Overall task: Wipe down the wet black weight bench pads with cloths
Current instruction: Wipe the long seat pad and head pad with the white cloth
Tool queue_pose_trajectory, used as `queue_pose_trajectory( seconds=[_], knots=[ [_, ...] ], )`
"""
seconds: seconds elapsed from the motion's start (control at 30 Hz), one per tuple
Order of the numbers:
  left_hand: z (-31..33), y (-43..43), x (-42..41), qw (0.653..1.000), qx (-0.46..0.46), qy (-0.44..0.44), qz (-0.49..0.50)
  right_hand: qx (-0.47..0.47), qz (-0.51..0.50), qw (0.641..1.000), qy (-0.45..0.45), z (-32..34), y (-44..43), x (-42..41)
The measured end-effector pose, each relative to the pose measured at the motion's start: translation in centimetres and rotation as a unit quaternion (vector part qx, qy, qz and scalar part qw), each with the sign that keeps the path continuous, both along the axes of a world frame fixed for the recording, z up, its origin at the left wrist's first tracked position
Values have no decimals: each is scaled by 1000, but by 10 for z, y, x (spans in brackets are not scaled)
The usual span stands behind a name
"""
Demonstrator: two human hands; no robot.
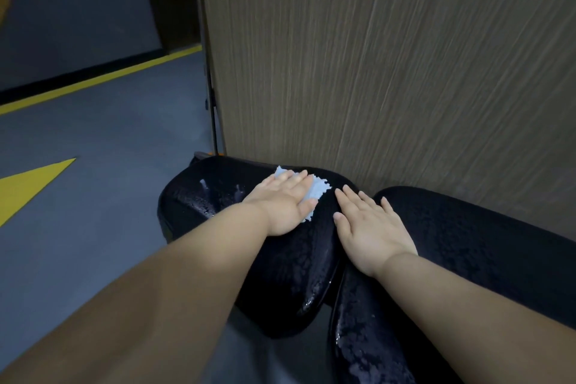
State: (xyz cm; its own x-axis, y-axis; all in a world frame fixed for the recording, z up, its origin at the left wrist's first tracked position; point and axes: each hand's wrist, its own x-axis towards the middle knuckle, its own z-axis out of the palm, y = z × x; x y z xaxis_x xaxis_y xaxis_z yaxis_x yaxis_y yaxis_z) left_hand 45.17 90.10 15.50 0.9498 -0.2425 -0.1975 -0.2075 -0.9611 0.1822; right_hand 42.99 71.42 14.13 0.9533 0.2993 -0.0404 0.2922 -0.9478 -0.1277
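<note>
Under the left hand [285,201] lies a pale blue cloth [318,188], pressed flat on the left pad [280,274]. The fingers are straight and spread on top of it. The right hand [371,227] is flat too, with nothing in it, resting where the left pad meets the right pad [483,246]. Both pads are black and shiny with drops of water. They sit close to a wood wall [389,56].

I think the wiping is just getting going, since so much water shows. Next, the cloth should be pushed along the pad, pressing down, toward the wet spots near the left edge.
</note>
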Motion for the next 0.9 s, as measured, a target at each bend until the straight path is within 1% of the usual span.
queue_pose_trajectory(
  seconds=[0.17, 0.27, 0.4, 0.5, 0.6, 0.7, 0.83, 0.9],
  knots=[
    [-4, 22, -56, 1000, 3, -6, -27, 12, 68, 998, 0, 4, -1, -1],
    [-9, 34, -89, 1000, -1, -11, -26, 10, 109, 994, 9, 4, -2, -1],
    [-15, 46, -130, 1000, -26, -5, -5, -14, 110, 994, 20, 7, 1, -6],
    [-18, 50, -150, 999, -32, -1, 0, -11, 86, 996, 34, 8, 9, -15],
    [-19, 52, -153, 999, -34, -1, -6, -2, 57, 998, 36, 7, 21, -24],
    [-17, 51, -147, 1000, -30, -1, -6, 5, 56, 998, 20, 5, 24, -27],
    [-16, 50, -129, 1000, -31, -4, 3, 9, 122, 992, -7, 2, 27, -24],
    [-14, 49, -115, 1000, -30, -1, 3, 9, 139, 990, -13, 2, 29, -20]
  ],
)
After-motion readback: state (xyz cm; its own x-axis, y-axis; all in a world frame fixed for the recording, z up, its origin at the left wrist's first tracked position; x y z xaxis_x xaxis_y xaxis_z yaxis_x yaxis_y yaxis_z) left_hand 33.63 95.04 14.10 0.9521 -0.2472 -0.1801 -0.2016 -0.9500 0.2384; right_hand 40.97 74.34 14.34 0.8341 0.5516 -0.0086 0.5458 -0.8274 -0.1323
